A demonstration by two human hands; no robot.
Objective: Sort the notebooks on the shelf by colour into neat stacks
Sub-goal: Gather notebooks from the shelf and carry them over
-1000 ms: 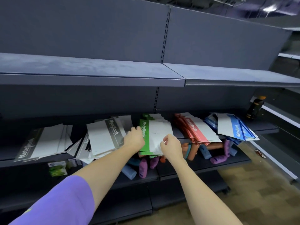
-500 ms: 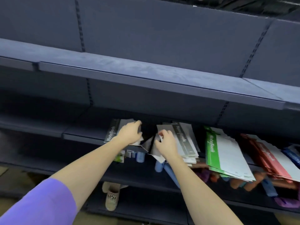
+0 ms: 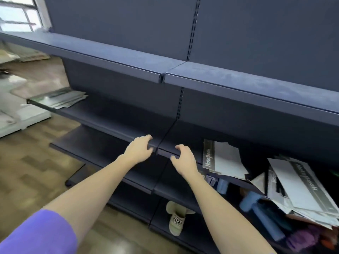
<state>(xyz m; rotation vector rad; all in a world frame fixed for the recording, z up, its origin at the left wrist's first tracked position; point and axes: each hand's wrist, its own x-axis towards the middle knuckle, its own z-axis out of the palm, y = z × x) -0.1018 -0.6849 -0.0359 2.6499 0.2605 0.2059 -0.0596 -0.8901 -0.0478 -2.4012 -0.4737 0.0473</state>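
Our left hand [image 3: 139, 149] and right hand [image 3: 184, 158] hover loosely curled, holding nothing, over bare shelf [image 3: 117, 129], likely between grey notebooks [image 3: 222, 158] right and far-left stack [image 3: 62, 99].

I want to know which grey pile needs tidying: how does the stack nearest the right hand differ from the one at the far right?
The near grey stack lies flat and fairly squared; the far-right grey pile is fanned and slopes over the shelf edge. The near stack looks thinner, the far-right pile thicker. Both have white covers with a grey NoteBook band.

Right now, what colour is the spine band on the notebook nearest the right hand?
Dark grey, with white "NoteBook" lettering, on the notebook; head view shows it.
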